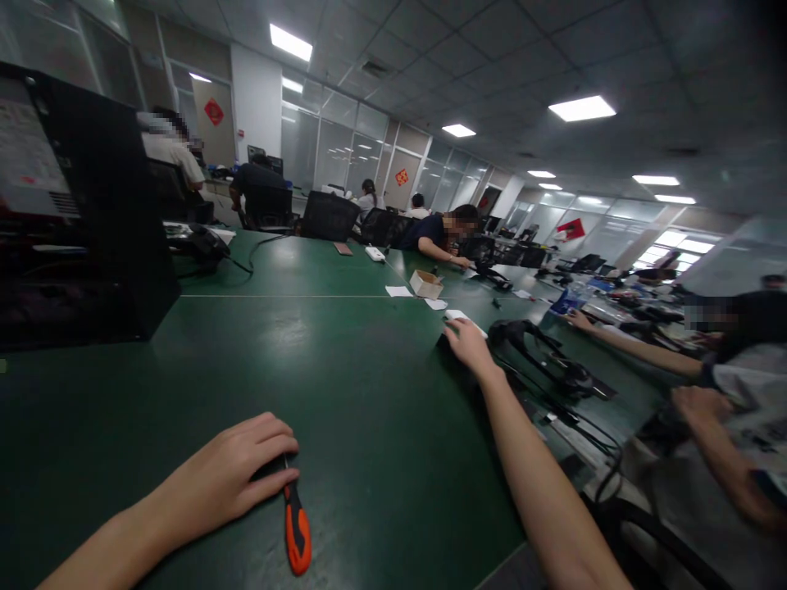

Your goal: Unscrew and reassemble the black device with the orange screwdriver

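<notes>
My left hand (246,467) is low over the green table, thumb and fingers closed around the thin metal shaft of a screwdriver (297,533). The orange and black handle points toward me, and the tip is hidden by the fingers. My right hand (470,348) is stretched far forward to the table's right side. Its fingers are bent over a small white box-like object (456,315), which is partly covered, so its exact kind does not show. Just right of that hand lies a black headset-like device with straps (529,344).
A black computer case (111,205) stands open at the left. Ahead are a small open box (426,284), white paper (398,292) and a white power strip (375,254). Cables (571,418) run along the right edge. A person at right reaches toward a blue-tinted bottle (562,303).
</notes>
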Action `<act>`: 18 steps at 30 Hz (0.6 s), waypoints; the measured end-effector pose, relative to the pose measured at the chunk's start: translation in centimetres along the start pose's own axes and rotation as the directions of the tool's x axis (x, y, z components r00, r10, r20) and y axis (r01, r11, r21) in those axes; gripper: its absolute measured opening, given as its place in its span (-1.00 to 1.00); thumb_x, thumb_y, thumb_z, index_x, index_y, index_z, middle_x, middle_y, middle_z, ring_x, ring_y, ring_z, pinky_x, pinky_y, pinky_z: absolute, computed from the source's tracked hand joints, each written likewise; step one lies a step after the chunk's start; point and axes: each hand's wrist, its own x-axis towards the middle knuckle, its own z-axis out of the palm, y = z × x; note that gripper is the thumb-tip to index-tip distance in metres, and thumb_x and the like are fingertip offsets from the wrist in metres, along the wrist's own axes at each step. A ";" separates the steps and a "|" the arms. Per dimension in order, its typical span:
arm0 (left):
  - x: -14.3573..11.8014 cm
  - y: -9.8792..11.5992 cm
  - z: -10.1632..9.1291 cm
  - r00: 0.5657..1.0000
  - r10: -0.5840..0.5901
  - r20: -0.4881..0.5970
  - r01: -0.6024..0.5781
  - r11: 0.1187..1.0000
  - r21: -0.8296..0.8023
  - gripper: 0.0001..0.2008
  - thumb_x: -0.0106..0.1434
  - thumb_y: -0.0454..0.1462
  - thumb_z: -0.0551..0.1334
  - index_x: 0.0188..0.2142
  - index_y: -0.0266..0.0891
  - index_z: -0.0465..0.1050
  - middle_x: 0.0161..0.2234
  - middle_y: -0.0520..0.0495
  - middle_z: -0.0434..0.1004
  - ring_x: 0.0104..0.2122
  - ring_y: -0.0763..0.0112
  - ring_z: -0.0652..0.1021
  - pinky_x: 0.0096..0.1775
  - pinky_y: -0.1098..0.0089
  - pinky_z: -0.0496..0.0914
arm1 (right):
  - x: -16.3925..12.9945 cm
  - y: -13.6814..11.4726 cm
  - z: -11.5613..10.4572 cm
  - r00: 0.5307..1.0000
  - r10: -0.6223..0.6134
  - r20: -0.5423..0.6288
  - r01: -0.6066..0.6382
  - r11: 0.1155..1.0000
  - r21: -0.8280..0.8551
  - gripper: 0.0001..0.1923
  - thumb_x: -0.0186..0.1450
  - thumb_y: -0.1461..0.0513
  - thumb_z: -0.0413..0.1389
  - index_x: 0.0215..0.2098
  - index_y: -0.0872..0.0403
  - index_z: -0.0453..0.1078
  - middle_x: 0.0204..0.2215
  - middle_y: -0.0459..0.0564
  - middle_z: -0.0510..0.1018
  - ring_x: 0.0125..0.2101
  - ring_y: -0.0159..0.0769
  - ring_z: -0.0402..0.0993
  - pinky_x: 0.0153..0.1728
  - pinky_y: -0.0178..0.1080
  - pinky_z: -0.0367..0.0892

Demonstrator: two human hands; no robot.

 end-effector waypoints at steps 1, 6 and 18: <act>0.0 -0.2 0.1 1.000 0.009 -0.010 -0.009 1.000 -0.001 -0.83 0.39 -0.20 0.22 -0.09 -0.11 0.56 -0.17 -0.07 0.60 -0.20 0.30 0.60 -0.14 0.42 0.49 | 0.5 -0.2 0.3 1.000 -0.004 0.016 0.003 1.000 0.003 -0.65 0.43 0.11 0.12 0.11 0.09 0.40 0.12 0.11 0.47 0.06 -0.13 0.45 0.07 0.05 0.40; 0.0 -0.6 0.0 1.000 0.022 -0.022 -0.022 1.000 0.007 -0.81 0.36 -0.14 0.25 -0.12 -0.08 0.59 -0.18 -0.07 0.63 -0.20 0.26 0.62 -0.15 0.42 0.52 | 1.5 -0.1 1.8 0.996 0.017 0.091 -0.021 0.999 0.038 -0.64 0.42 0.10 0.14 0.12 0.09 0.39 0.07 0.09 0.49 -0.03 -0.17 0.50 -0.04 -0.01 0.47; 0.3 0.0 0.0 0.998 0.059 -0.013 -0.058 0.998 0.030 -0.81 0.42 -0.18 0.19 -0.14 -0.16 0.57 -0.19 -0.09 0.59 -0.22 0.30 0.58 -0.16 0.40 0.47 | 2.5 1.6 2.1 0.961 0.181 0.209 -0.213 0.966 0.144 -0.63 0.41 0.10 0.14 0.11 0.09 0.39 0.06 0.08 0.49 -0.04 -0.16 0.50 -0.05 -0.01 0.48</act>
